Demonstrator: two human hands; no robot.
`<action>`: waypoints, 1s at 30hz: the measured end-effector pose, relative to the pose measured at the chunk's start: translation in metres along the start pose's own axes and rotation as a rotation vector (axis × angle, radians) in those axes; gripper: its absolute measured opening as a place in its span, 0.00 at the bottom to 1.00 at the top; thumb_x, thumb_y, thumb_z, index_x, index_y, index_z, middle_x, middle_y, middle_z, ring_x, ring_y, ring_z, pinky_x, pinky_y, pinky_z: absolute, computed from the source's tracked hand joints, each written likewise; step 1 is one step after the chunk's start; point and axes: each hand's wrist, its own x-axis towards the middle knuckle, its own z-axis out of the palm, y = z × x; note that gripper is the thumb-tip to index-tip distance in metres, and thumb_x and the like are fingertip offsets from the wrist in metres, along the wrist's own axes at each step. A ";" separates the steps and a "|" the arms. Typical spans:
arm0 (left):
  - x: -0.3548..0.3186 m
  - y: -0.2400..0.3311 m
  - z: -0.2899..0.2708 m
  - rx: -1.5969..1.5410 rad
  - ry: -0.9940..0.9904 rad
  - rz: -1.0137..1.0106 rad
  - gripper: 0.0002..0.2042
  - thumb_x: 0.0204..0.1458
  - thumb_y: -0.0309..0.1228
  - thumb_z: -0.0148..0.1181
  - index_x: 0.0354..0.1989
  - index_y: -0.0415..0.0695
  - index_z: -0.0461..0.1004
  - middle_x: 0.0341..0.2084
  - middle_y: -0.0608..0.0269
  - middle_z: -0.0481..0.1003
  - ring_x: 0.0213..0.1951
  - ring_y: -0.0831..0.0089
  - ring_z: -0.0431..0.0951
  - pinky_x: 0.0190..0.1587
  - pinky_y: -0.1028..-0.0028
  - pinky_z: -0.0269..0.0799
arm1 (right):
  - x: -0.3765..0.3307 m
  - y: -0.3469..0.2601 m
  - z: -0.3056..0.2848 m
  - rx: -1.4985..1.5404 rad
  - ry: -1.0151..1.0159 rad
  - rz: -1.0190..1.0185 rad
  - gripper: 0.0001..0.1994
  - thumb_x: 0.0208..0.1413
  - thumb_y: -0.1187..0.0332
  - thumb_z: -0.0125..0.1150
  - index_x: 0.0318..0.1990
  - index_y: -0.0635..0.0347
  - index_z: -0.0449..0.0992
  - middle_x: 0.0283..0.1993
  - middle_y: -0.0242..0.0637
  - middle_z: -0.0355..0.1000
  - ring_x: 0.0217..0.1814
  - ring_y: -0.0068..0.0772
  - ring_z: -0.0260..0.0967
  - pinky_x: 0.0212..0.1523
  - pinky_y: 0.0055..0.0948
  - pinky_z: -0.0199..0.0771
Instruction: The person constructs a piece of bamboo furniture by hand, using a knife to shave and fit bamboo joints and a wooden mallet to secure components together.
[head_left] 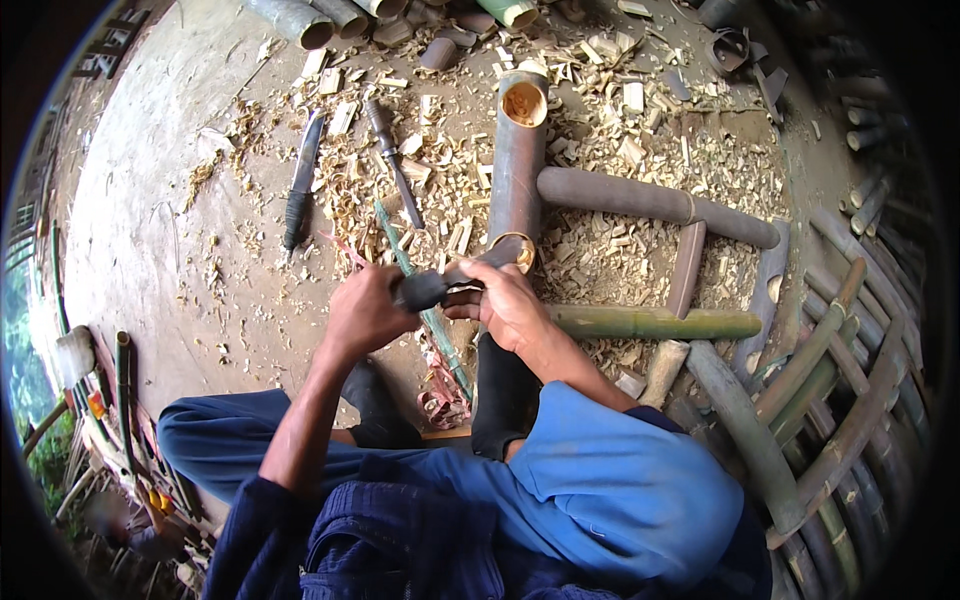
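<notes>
Both my hands are on a knife with a black-wrapped handle. My left hand is closed around the back of the handle. With thumb and fingers, my right hand grips it farther forward, by the blade. The blade points at the cut lower end of a thick brown bamboo tube; whether its tip is inside the opening I cannot tell. A brown bamboo crosspiece joins the tube to its right, and a greenish bamboo pole lies just beyond my right wrist.
Another knife and a chisel-like tool lie on the floor ahead to the left. Pale wood chips cover the ground around the bamboo. Cut tubes lie at the far edge. Bamboo frames and poles are piled on the right.
</notes>
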 end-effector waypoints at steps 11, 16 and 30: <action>0.016 0.149 -0.044 0.862 -0.081 0.328 0.03 0.51 0.29 0.66 0.27 0.45 0.81 0.20 0.62 0.79 0.25 0.66 0.84 0.28 0.62 0.77 | 0.005 0.009 -0.028 0.710 -0.286 -0.035 0.13 0.68 0.58 0.58 0.44 0.58 0.79 0.36 0.35 0.80 0.40 0.36 0.78 0.47 0.36 0.79; -0.021 0.101 -0.029 0.558 -0.384 0.387 0.10 0.53 0.37 0.68 0.34 0.42 0.81 0.25 0.57 0.82 0.29 0.62 0.85 0.30 0.59 0.79 | -0.033 0.026 -0.035 0.446 -0.418 0.029 0.14 0.69 0.59 0.54 0.50 0.60 0.75 0.44 0.38 0.78 0.48 0.35 0.76 0.53 0.35 0.75; 0.072 0.168 0.082 -0.045 -0.306 0.845 0.42 0.43 0.26 0.70 0.72 0.57 0.61 0.64 0.42 0.62 0.59 0.41 0.74 0.59 0.52 0.77 | -0.046 -0.089 -0.100 -1.859 0.553 -0.099 0.15 0.64 0.59 0.59 0.49 0.60 0.72 0.43 0.41 0.73 0.45 0.36 0.73 0.47 0.38 0.76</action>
